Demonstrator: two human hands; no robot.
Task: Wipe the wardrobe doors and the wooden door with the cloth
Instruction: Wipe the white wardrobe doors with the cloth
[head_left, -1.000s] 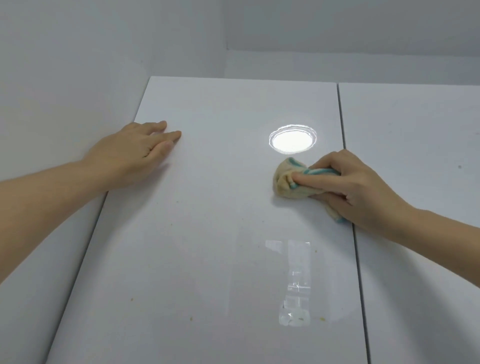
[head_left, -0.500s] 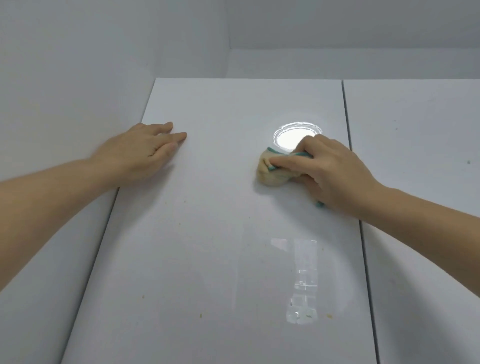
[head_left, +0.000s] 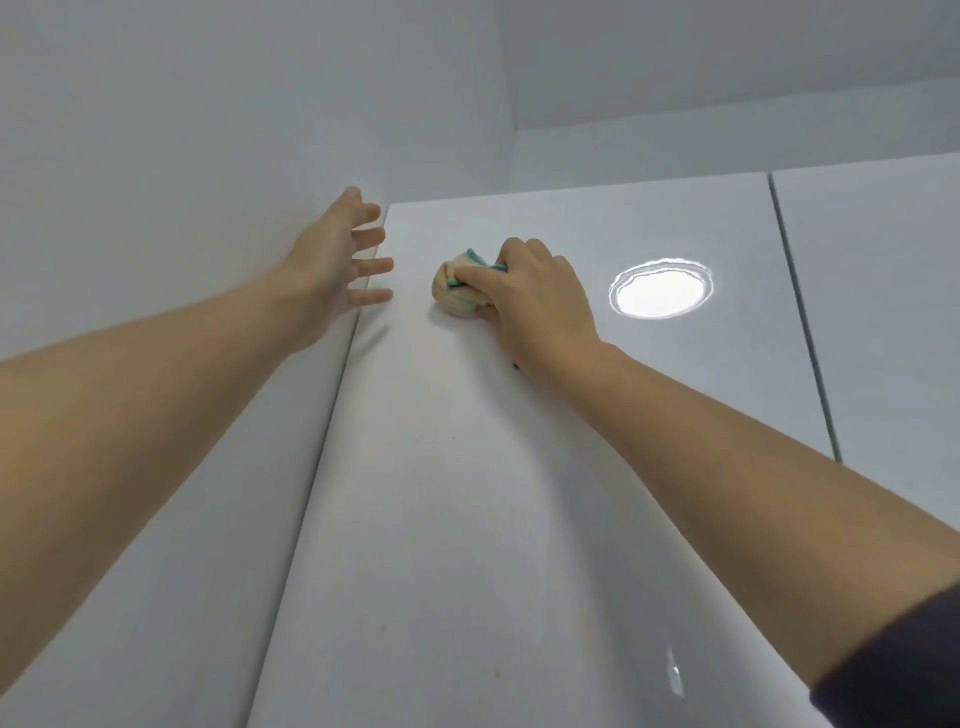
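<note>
Wardrobe door (head_left: 467, 519): glossy white panel filling most of the view; it now looks steeper and closer than a second ago, with its top edge lower in the frame and more of the wall above showing.
Second door (head_left: 883, 312): to the right, parted from the first by a dark vertical seam, less of it in view than before.
Left wall (head_left: 156, 156): plain white, meeting the door's left edge.
Light reflection (head_left: 661, 287): bright oval on the door; earlier it sat just above the cloth, now it lies well to the right of the right hand.
Right hand (head_left: 535, 301): has slid across the door to its upper left part; fingers (head_left: 470, 274) curled tight, pinching the cloth against the panel. A dark sleeve (head_left: 893, 670) shows at the lower right.
Left hand (head_left: 332, 265): earlier flat on the door with fingers together; now at the door's left edge by the wall, fingers spread apart, holding nothing.
Cloth (head_left: 457, 296): bunched beige wad with teal trim, pressed on the door, near the left hand's fingertips but apart from them.
</note>
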